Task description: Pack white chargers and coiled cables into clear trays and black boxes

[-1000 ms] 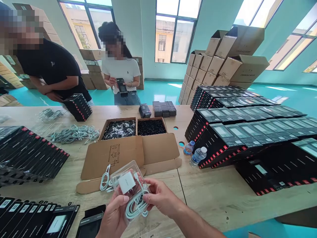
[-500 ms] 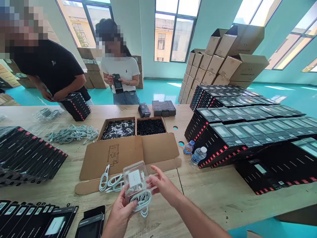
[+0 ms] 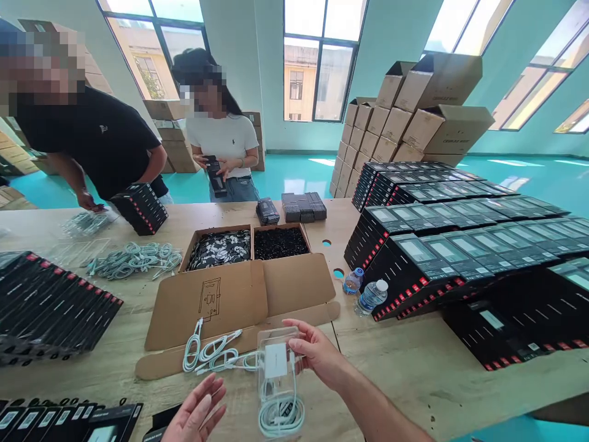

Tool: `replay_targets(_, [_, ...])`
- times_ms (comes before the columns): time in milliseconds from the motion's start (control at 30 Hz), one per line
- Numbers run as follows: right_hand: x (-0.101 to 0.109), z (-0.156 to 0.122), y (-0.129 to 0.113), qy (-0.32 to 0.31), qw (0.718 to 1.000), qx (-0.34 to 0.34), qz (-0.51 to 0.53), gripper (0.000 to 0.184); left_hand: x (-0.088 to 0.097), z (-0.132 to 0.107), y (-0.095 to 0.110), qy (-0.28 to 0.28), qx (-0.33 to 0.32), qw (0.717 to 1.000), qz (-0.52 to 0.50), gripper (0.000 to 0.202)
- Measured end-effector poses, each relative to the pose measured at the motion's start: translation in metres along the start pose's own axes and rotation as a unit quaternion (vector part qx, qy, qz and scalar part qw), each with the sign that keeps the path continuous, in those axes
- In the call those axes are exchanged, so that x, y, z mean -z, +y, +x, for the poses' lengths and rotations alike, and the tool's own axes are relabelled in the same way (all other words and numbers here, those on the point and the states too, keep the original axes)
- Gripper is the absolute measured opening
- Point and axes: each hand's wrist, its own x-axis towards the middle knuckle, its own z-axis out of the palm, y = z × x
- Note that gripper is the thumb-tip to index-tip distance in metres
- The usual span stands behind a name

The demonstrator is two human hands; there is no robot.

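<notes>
My right hand grips the upper right edge of a transparent plastic tray. Inside the tray sits a white charger block, with a coiled white cable at its lower end. My left hand is open to the left of the tray, fingers apart and touching nothing. Between the tray and a flattened cardboard box with a line drawing on it lie several loose white cables.
Two open cartons of small black parts stand behind the cardboard. Stacked black retail boxes fill the right side; more boxes stand left. Two water bottles are near the right stack. Two people work across the table.
The tray has moved down and right, turning more upright. My left hand has let go of it and drawn back left; my right hand has taken hold of its edge.
</notes>
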Motion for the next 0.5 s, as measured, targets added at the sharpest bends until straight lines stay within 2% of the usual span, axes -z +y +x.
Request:
replay_targets(100, [-0.019,-0.002,-0.004,-0.062,0.998,-0.012,-0.03,0.082,-0.032,-0.021,0.016,-0.151,0.035,0.986,-0.061,0.079])
replay_targets(133, [-0.025,-0.002,-0.004,-0.068,0.996,-0.004,-0.05,0.082,-0.045,-0.029,0.022,-0.192,0.05,0.977,-0.075,0.076])
replay_targets(167, [-0.03,-0.001,-0.004,-0.065,0.995,0.014,-0.079,0.079,-0.057,-0.036,0.026,-0.21,0.061,0.972,-0.082,0.07])
replay_targets(267, [-0.036,0.003,-0.002,-0.02,0.968,0.116,-0.222,0.057,-0.077,-0.051,0.038,-0.189,0.081,0.974,-0.096,0.057])
replay_targets(333, [-0.034,0.004,-0.002,-0.003,0.936,0.166,-0.309,0.051,-0.081,-0.054,0.044,-0.16,0.087,0.976,-0.116,0.061])
replay_targets(500, [-0.034,0.0,-0.005,0.004,0.898,0.17,-0.405,0.057,-0.082,-0.056,0.051,-0.136,0.098,0.975,-0.145,0.09])
